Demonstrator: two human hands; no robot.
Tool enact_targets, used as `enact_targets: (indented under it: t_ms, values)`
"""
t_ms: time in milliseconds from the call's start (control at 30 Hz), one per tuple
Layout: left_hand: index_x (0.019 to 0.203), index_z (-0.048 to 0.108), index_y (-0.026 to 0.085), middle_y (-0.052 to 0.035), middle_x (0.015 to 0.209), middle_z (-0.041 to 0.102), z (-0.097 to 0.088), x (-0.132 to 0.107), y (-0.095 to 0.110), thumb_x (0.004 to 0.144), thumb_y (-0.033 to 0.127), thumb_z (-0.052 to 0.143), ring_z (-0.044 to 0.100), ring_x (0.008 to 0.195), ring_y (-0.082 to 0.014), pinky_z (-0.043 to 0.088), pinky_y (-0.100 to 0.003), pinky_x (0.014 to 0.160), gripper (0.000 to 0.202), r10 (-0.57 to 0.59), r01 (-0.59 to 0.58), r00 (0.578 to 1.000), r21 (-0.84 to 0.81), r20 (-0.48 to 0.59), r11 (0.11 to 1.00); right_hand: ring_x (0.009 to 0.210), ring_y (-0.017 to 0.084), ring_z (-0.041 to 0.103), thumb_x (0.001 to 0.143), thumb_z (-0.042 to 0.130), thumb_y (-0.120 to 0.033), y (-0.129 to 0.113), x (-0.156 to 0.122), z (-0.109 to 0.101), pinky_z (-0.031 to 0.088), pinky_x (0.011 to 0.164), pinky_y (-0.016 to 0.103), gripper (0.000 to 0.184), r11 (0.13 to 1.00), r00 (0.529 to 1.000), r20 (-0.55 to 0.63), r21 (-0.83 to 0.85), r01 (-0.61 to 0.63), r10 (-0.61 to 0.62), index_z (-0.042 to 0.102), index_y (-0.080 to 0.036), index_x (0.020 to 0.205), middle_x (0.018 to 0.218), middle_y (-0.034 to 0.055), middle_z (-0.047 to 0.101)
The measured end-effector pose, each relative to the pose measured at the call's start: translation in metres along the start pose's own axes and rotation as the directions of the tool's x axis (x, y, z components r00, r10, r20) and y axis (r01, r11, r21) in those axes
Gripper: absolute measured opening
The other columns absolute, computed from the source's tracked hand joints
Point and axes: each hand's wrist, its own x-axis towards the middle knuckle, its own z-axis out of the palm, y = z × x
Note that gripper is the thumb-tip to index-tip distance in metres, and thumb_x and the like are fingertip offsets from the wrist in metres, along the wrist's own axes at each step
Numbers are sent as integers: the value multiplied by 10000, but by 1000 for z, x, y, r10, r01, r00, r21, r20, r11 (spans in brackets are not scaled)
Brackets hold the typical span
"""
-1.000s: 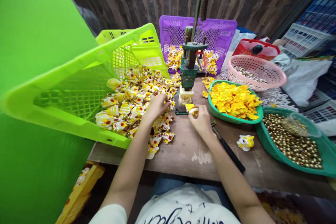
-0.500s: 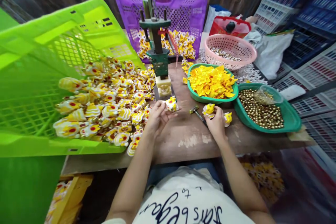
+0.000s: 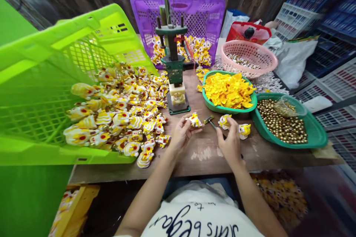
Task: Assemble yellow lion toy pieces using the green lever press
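The yellow-and-white figurine (image 3: 195, 120) is over the middle of the bench (image 3: 180, 163), on the near side of the hand press (image 3: 175, 72), with the left hand (image 3: 181, 134) clamped on its edge. For handling it well, that edge grip seems sound: most of the moulded front stays uncovered, and light pressure should be enough to steady such a small piece. A firm pinch and a slow turn would suit its uneven outline better than a squeeze. The hammer (image 3: 208, 120) lies between the two hands, its head close to the held piece, so the left fingers are best lifted clear of it.

The second figurine (image 3: 224, 122) is at the right fingertips; whether they grip it or merely touch it, I cannot tell. A third figurine (image 3: 244, 131) sits just to the right, so the right hand (image 3: 231, 144) should move with a little care there.

The left forearm comes in from the near left, its thumb above and the other fingers reaching under the piece. The right forearm slants in from the near right, back of the hand up, thumb and forefinger apart. Both elbows appear bent, with the hands low over the bench.
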Motion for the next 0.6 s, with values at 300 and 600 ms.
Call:
enact_targets:
  t_ms: [300,600]
  values:
    - [951,712,174,-94,1078,704,38,27,-25,901,425,588,632,1049,-222,487,-321,923,285,259,-166,945,388,-201,907,1307,258,540,925,586,-417,-3,-21,31,425,1122,448,544,854,956,64,436,-284,285,484,-159,1393,1413,165,540]
    - [938,652,181,-84,986,707,56,191,25,819,186,567,601,1045,-228,466,-355,965,147,370,-121,901,686,-228,717,1065,235,681,849,695,-391,-9,-32,-6,551,956,361,494,730,917,148,563,-387,371,582,-181,1281,1231,110,667]
